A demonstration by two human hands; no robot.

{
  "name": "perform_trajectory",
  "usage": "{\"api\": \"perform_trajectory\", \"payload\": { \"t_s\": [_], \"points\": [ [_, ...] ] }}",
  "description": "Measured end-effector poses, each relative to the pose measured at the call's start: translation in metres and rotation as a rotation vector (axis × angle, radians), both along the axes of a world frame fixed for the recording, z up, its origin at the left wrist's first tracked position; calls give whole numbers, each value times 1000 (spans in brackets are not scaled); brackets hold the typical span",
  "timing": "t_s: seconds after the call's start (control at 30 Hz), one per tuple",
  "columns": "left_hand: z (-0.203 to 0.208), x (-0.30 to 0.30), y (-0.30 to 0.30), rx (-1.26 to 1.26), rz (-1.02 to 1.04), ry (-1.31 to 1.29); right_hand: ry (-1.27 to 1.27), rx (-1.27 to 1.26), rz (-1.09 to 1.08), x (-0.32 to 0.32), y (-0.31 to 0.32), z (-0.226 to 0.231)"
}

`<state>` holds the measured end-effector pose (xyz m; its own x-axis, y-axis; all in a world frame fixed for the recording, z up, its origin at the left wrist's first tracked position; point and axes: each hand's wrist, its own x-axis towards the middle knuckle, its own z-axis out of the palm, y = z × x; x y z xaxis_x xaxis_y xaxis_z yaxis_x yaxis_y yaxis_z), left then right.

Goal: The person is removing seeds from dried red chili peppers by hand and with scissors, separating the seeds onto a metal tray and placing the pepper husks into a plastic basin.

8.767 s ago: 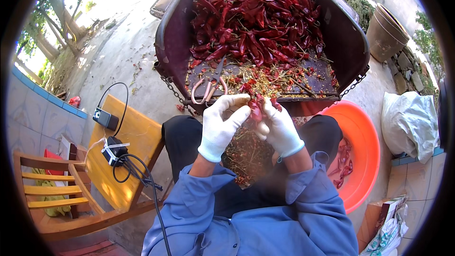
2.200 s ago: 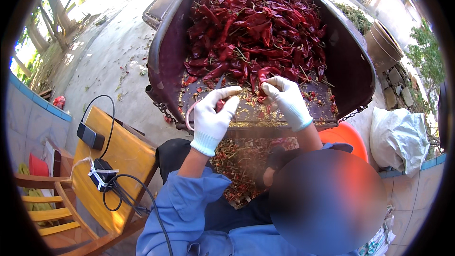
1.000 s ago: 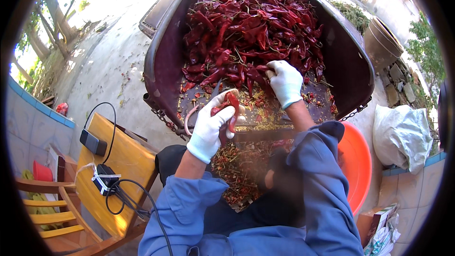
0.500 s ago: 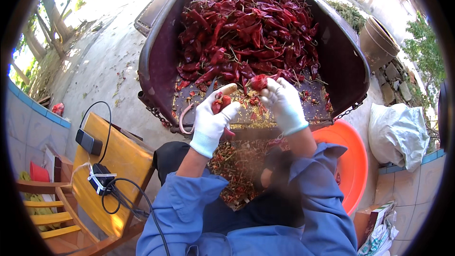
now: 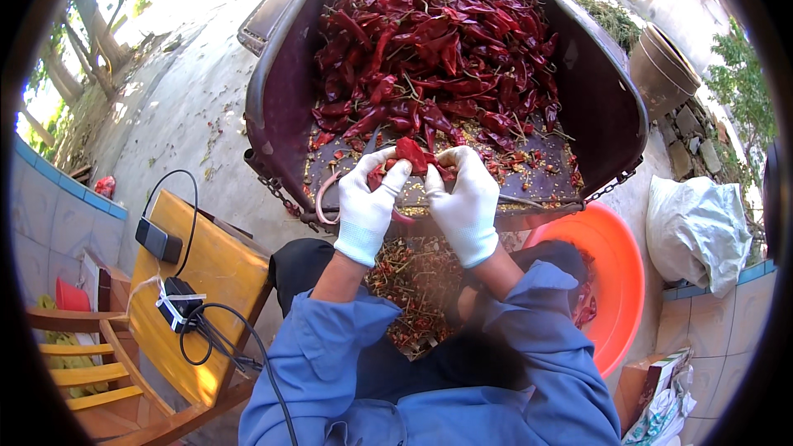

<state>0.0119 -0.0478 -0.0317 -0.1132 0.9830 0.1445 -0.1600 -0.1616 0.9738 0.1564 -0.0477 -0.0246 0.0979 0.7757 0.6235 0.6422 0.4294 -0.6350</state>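
Both my hands wear white knit gloves and meet over the near edge of the cart bed. My left hand (image 5: 368, 202) is closed, pinching a dried red chili pepper (image 5: 410, 151) between thumb and fingers. My right hand (image 5: 465, 202) closes on the other end of the red pepper pieces; I cannot tell whether it is one pepper or several. Under my left hand, partly hidden, lie scissors with pink handles (image 5: 325, 198), their blade pointing away. Beyond my hands a large heap of dried red chili peppers (image 5: 438, 41) fills the dark red cart (image 5: 273, 116).
Seeds and pepper scraps litter the bed's near end. Cut stems and debris (image 5: 413, 281) lie between my knees. An orange basin (image 5: 615, 281) holding some peppers stands at my right, near a white sack (image 5: 698, 231). A wooden chair (image 5: 206, 281) with black adapters and cables is at my left.
My right hand has come left and nearer to meet my left hand, bringing its red pepper along. My left hand has shifted slightly right.
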Motion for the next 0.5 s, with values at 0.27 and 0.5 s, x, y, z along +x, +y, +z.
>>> {"api": "perform_trajectory", "payload": {
  "t_s": [0.27,0.5],
  "points": [
    [5,-26,7,-237,-16,-402,1103,-573,292,33,16,7],
    [3,3,-3,26,-124,-20,902,-666,414,4,-9,7]
  ]
}}
